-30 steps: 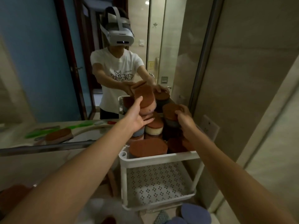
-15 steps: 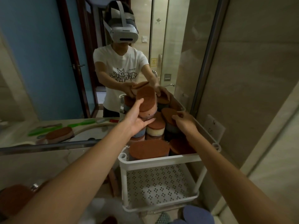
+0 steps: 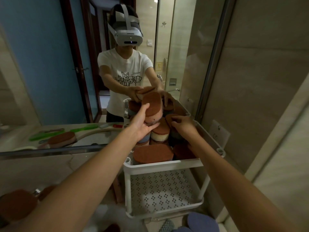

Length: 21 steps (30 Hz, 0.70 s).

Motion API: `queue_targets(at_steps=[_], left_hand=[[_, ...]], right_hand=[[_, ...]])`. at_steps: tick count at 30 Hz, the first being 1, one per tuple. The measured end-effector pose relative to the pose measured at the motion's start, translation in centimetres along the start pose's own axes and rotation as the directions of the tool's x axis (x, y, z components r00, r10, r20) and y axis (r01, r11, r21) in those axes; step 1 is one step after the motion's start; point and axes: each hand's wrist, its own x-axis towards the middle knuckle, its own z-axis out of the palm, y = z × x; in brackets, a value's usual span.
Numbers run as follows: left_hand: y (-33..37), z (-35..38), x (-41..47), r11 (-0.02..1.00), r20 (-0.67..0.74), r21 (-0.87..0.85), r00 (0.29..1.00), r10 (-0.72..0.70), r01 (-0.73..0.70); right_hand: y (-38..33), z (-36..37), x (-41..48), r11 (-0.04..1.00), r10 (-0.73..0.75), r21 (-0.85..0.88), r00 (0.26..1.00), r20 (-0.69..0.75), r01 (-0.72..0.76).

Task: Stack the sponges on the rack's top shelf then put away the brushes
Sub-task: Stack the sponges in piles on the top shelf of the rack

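A white rack (image 3: 160,166) stands against the mirror, its top shelf crowded with brown-topped sponges piled in layers. My left hand (image 3: 142,124) grips a tilted pink-bodied sponge (image 3: 153,104) on top of the middle pile, thumb over its upper edge. My right hand (image 3: 184,126) curls its fingers over a brown sponge (image 3: 168,118) on the right-hand pile. A white-bodied sponge (image 3: 160,133) sits between my hands. A large sponge (image 3: 153,154) lies flat at the shelf's front. The green brushes (image 3: 83,128) show only as mirror reflections.
The rack's perforated lower shelf (image 3: 160,190) holds nothing. The mirror (image 3: 50,64) reflects a person, the counter and one sponge (image 3: 61,139). A brown sponge (image 3: 16,203) lies at lower left. Blue pads (image 3: 202,221) sit below the rack. A wall socket (image 3: 219,133) is on the right.
My left hand has stayed on the tilted top sponge. My right hand has shifted a little left and up on the right-hand pile. The view has dropped slightly.
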Motion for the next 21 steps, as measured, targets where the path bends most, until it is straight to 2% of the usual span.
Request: queue_targets(at_steps=[5,7,8,10,12,13,15,18,21], left_hand=[[0.2,0.3,-0.4,0.999,-0.013,0.033,1.0,0.009,-0.009],[0.4,0.6,-0.7,0.995,0.012,0.088,0.999,0.053,-0.054],[0.6,0.8,-0.8,0.991,0.032,0.1,0.996,0.081,-0.084],[0.9,1.2,-0.9,0.981,0.052,0.138,0.99,0.128,-0.135],[0.7,1.6,-0.9,0.939,0.036,0.297,0.985,0.167,-0.17],[0.5,1.9,-0.9,0.897,0.037,0.403,0.982,0.183,-0.182],[0.0,2.5,-1.4,0.808,0.078,0.551,0.977,0.197,-0.207],[-0.7,3.4,-2.1,0.766,0.218,0.591,0.964,0.153,-0.254],[-0.9,3.8,-2.7,0.759,0.303,0.585,0.945,0.123,-0.287]], right_hand=[[-0.1,-0.2,-0.7,0.997,-0.046,-0.058,0.999,0.011,0.046],[-0.2,-0.7,-1.1,0.992,-0.122,-0.046,0.991,-0.053,0.12],[-0.2,-1.0,-1.4,0.987,-0.16,0.014,0.981,-0.108,0.162],[-1.0,-1.8,-3.0,0.945,-0.171,0.244,0.966,-0.193,0.216],[-1.7,-2.5,-4.2,0.86,-0.214,0.424,0.955,-0.205,0.284],[-1.9,-2.7,-4.4,0.834,-0.252,0.455,0.949,-0.19,0.313],[-2.3,-3.0,-4.4,0.812,-0.305,0.473,0.94,-0.153,0.34],[-2.5,-3.5,-4.2,0.801,-0.262,0.515,0.952,-0.157,0.305],[-2.0,-4.2,-3.9,0.884,-0.232,0.367,0.954,-0.191,0.288]])
